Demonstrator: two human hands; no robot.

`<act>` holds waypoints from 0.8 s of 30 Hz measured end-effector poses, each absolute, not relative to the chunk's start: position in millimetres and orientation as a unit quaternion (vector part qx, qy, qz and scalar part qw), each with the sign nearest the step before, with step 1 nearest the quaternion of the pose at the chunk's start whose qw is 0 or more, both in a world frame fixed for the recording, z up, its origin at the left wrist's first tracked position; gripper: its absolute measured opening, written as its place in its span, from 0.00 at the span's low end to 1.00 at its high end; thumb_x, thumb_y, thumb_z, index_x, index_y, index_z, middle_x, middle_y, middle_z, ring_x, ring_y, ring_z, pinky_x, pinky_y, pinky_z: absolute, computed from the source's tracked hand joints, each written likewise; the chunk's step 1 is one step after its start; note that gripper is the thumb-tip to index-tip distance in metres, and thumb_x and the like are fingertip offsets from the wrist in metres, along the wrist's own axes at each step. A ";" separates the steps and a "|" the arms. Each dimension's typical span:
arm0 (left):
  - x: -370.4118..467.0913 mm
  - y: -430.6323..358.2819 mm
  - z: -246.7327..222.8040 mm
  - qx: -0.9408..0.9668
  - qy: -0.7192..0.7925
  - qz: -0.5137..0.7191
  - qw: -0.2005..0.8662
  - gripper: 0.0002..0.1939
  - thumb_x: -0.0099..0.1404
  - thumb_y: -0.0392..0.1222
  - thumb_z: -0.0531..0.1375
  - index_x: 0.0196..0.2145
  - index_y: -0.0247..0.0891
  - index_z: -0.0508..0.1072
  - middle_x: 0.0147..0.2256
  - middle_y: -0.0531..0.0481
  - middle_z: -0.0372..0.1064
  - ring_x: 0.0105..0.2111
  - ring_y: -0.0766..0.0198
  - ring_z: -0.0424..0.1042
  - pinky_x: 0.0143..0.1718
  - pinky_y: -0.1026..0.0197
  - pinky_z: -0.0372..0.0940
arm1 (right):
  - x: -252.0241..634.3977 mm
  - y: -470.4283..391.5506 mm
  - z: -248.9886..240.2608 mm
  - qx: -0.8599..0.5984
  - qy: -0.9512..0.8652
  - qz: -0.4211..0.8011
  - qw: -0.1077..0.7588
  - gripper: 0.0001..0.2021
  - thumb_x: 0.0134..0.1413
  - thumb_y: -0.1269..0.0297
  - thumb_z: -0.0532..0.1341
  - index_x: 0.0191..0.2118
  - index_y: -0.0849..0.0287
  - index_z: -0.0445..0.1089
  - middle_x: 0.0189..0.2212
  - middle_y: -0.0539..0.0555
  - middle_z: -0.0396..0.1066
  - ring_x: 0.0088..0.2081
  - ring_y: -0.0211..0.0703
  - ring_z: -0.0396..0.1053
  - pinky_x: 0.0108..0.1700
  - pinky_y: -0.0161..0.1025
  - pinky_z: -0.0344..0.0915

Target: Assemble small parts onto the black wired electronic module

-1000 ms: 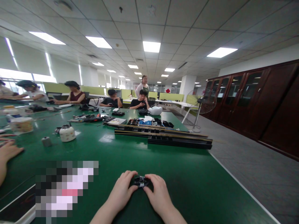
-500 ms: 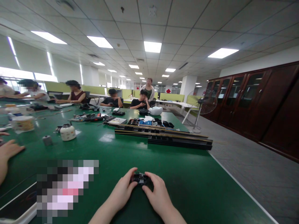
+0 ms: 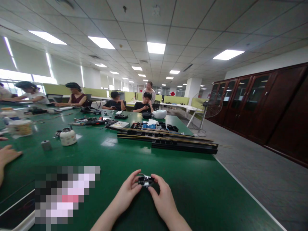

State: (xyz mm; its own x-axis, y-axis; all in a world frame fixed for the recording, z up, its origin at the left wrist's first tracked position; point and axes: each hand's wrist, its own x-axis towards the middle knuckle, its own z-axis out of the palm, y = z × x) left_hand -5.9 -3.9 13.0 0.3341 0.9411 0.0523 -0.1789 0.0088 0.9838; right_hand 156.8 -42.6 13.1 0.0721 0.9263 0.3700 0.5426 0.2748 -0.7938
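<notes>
A small black device with silvery metal parts (image 3: 145, 181) is held between both hands above the green table (image 3: 192, 183). My left hand (image 3: 128, 191) grips its left end between thumb and fingers. On the right end, the thumb and fingers of my right hand (image 3: 162, 194) are closed. A thin metal piece shows along the upper left edge of the device. Its fine details are too small to make out.
Long black rails with thin brass rods (image 3: 168, 141) lie beyond the hands. A white jar (image 3: 68, 137) and a grey block (image 3: 46, 145) stand left. Another person's hand (image 3: 9, 155) rests at the left edge, near a pixelated screen (image 3: 67, 192). Tools (image 3: 93, 121) lie farther back.
The device has tilted a little between my hands, and more of its metal parts show. The fingers of my left hand have shifted slightly upward. The whole view has moved slightly.
</notes>
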 end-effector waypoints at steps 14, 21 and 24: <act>-8.4 -4.7 16.8 0.536 0.374 0.453 0.606 0.22 0.47 0.37 0.62 0.42 0.38 0.63 0.38 0.45 0.70 0.43 0.55 0.68 0.49 0.52 0.57 | 154.6 -46.3 17.9 -0.561 -0.661 0.185 0.462 0.18 0.46 0.69 0.57 0.46 0.56 0.66 0.45 0.54 0.68 0.48 0.46 0.65 0.51 0.43 0.60; -8.0 -5.7 16.3 0.543 0.364 0.439 0.616 0.22 0.47 0.37 0.62 0.41 0.38 0.62 0.38 0.44 0.69 0.43 0.56 0.68 0.49 0.52 0.57 | 151.5 -49.9 27.8 -0.566 -0.684 0.188 0.421 0.11 0.46 0.67 0.59 0.39 0.52 0.71 0.47 0.54 0.66 0.50 0.47 0.62 0.52 0.45 0.57; -8.5 -5.4 15.2 0.548 0.360 0.436 0.617 0.22 0.47 0.37 0.62 0.41 0.38 0.62 0.38 0.44 0.69 0.43 0.56 0.68 0.48 0.52 0.57 | 150.9 -50.0 28.4 -0.568 -0.681 0.191 0.420 0.10 0.45 0.68 0.60 0.37 0.52 0.71 0.46 0.54 0.67 0.49 0.46 0.64 0.51 0.44 0.58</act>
